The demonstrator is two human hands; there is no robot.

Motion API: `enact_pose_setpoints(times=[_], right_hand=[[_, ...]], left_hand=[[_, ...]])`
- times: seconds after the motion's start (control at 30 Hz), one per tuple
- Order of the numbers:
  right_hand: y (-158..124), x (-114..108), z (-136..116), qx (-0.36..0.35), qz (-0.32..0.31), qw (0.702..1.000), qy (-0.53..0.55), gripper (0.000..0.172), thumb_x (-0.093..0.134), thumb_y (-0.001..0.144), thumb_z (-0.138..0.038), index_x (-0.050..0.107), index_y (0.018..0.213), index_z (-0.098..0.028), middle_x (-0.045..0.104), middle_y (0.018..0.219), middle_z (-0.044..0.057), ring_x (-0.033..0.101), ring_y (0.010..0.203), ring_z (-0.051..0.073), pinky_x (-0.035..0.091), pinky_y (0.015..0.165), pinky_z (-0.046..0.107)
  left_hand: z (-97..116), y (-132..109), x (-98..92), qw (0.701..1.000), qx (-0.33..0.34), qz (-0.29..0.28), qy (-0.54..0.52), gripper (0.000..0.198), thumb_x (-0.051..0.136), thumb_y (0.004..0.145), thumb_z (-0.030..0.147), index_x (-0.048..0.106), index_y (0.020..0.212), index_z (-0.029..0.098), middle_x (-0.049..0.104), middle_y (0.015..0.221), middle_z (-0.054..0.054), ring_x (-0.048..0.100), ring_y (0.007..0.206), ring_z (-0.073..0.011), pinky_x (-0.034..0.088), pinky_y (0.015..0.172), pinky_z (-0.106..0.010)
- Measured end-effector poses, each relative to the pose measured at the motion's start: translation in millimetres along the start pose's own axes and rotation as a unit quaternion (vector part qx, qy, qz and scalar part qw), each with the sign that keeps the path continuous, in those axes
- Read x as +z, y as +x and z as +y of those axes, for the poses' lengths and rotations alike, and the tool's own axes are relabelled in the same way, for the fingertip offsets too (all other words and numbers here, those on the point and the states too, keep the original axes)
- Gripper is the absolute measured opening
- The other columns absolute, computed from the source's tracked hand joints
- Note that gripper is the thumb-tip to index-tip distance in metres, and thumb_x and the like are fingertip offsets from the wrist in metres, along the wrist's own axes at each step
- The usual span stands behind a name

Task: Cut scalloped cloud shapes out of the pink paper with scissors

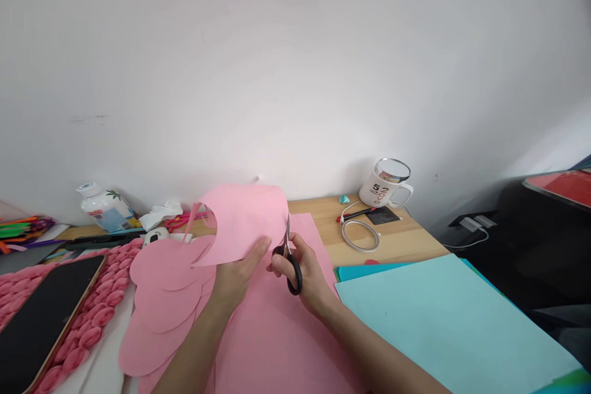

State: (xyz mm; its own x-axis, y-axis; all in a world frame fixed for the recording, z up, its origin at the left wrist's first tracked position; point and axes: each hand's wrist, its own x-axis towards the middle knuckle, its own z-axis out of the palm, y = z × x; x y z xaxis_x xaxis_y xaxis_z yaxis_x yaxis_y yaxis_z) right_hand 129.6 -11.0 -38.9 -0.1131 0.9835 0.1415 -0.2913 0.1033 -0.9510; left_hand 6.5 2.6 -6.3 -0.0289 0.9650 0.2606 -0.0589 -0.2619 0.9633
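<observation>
My left hand is closed on a sheet of pink paper, its thumb on top and the other fingers hidden beneath. The sheet is held up off the desk, with a curved piece cut out of its left side and a thin strip hanging there. Black-handled scissors are in my right hand, with their blades pointing up at the sheet's right edge. Below both hands lies a larger pink sheet. Several rounded pink paper cutouts overlap in a pile left of my left forearm.
At left are a phone on a pink braided mat, a white bottle and pink scissors. A white mug, a coiled cable and light blue paper are at right. A wall rises behind the desk.
</observation>
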Motion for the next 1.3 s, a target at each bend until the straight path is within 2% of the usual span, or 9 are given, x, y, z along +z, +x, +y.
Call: enact_pose_setpoints(times=[0.13,0.33,0.53,0.6,0.73,0.87,1.0,1.13,1.3], right_hand=[[0.0,-0.1,0.3,0.006,0.003,1.000,0.011,0.038,0.070,0.070,-0.034,0.046,0.096,-0.020,0.052,0.057,-0.006,0.049,0.052,0.011,0.039,0.051,0.024],[-1.0,0.6,0.7,0.011,0.012,1.000,0.008,0.037,0.070,0.070,-0.032,0.047,0.096,-0.020,0.053,0.055,-0.007,0.048,0.048,0.010,0.042,0.053,0.025],[0.3,0.6,1.8,0.010,0.014,1.000,0.010,0.035,0.068,0.070,-0.030,0.046,0.095,-0.020,0.052,0.052,-0.008,0.048,0.047,0.010,0.042,0.052,0.026],[0.9,0.5,2.4,0.009,0.017,1.000,0.006,0.034,0.068,0.070,-0.030,0.046,0.094,-0.020,0.050,0.050,-0.008,0.048,0.046,0.011,0.042,0.052,0.026],[0.5,0.2,3.3,0.009,0.014,1.000,0.005,0.036,0.068,0.069,-0.031,0.045,0.094,-0.020,0.051,0.050,-0.009,0.051,0.046,0.011,0.043,0.051,0.026],[-0.9,0.2,2.3,0.015,0.012,1.000,0.000,0.037,0.067,0.070,-0.030,0.044,0.097,-0.020,0.052,0.050,-0.009,0.052,0.046,0.012,0.041,0.048,0.025],[-0.9,0.5,1.5,0.017,0.015,1.000,-0.016,0.035,0.064,0.071,-0.030,0.044,0.098,-0.019,0.051,0.048,-0.009,0.052,0.046,0.012,0.038,0.045,0.024],[-0.7,1.9,4.3,0.020,0.016,1.000,-0.017,0.038,0.065,0.070,-0.031,0.044,0.100,-0.019,0.050,0.047,-0.009,0.055,0.048,0.014,0.038,0.045,0.023],[-1.3,4.0,7.3,0.031,0.007,0.999,-0.012,0.043,0.068,0.068,-0.035,0.044,0.100,-0.020,0.050,0.048,-0.009,0.054,0.048,0.014,0.040,0.047,0.024]], left_hand=[[1.0,-0.6,0.8,1.000,-0.001,0.010,0.003,0.019,0.068,0.068,0.031,0.060,0.079,0.018,0.061,0.073,-0.001,0.058,0.068,-0.0178,0.054,0.058,-0.032],[1.4,0.6,0.7,0.999,-0.016,-0.027,-0.019,0.017,0.066,0.069,0.034,0.059,0.077,0.020,0.058,0.063,0.001,0.056,0.050,-0.0161,0.052,0.044,-0.031],[0.7,1.4,0.4,1.000,-0.013,-0.017,0.007,0.020,0.065,0.069,0.038,0.060,0.075,0.020,0.058,0.058,0.001,0.056,0.049,-0.0159,0.053,0.045,-0.031],[0.0,1.6,-0.2,1.000,-0.003,-0.008,0.000,0.019,0.066,0.068,0.038,0.060,0.074,0.020,0.056,0.057,0.001,0.055,0.050,-0.0160,0.053,0.046,-0.032],[0.9,2.5,-1.5,0.999,-0.007,-0.035,-0.030,0.015,0.066,0.070,0.033,0.059,0.074,0.020,0.058,0.064,0.000,0.056,0.056,-0.0165,0.053,0.044,-0.030],[5.2,2.9,-1.2,1.000,-0.009,-0.014,-0.026,0.022,0.068,0.067,0.032,0.060,0.083,0.019,0.059,0.068,-0.002,0.058,0.068,-0.0190,0.052,0.047,-0.028],[5.2,3.1,-1.3,0.997,-0.039,-0.034,-0.053,0.021,0.067,0.067,0.033,0.060,0.080,0.018,0.058,0.069,-0.001,0.054,0.057,-0.0151,0.050,0.041,-0.027],[0.4,3.4,-2.3,0.997,-0.022,-0.003,-0.074,0.022,0.070,0.066,0.027,0.059,0.084,0.019,0.058,0.073,0.000,0.056,0.070,-0.0167,0.053,0.053,-0.027],[-0.7,1.9,-2.0,0.999,-0.039,-0.003,-0.026,0.020,0.068,0.067,0.031,0.057,0.079,0.019,0.057,0.069,0.002,0.054,0.054,-0.0142,0.049,0.040,-0.027]])
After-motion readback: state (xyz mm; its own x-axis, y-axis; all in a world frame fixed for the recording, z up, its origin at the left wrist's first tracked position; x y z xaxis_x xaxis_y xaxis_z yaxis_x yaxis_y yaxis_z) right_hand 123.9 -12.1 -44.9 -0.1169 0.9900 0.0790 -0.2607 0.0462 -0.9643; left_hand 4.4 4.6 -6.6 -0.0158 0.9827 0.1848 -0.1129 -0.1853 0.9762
